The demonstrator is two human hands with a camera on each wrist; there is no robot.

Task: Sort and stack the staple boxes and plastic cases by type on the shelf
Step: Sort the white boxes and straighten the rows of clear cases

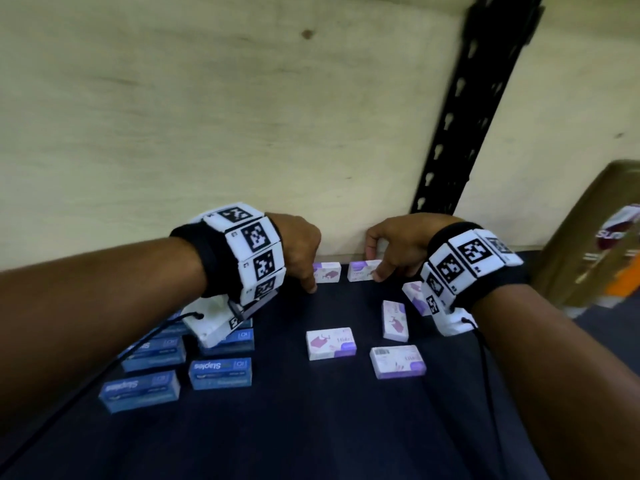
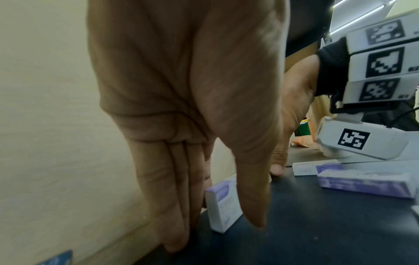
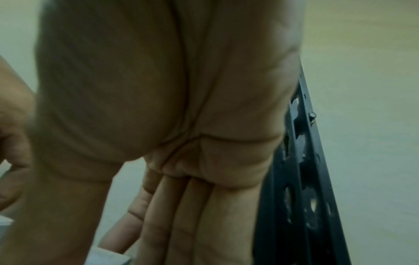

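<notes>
Purple-white staple box (image 1: pixel 362 270) at the shelf (image 1: pixel 277 427) back wall: my right hand (image 1: pixel 391 247) pinches it, thumb in front. Its twin box (image 1: pixel 329 271) sits just beside my left hand (image 1: pixel 298 251), whose fingers are straight and point down. Blue Staples boxes (image 1: pixel 220 372) lie near my left wrist.

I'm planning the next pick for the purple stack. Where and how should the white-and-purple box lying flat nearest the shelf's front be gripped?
Come from straight above and pinch the white-and-purple box across its two long side faces. It lies flat on its broad face, so only the edges offer purchase. That span is the narrower one, and dark shelf shows all around it, so fingertips should fit.
</notes>
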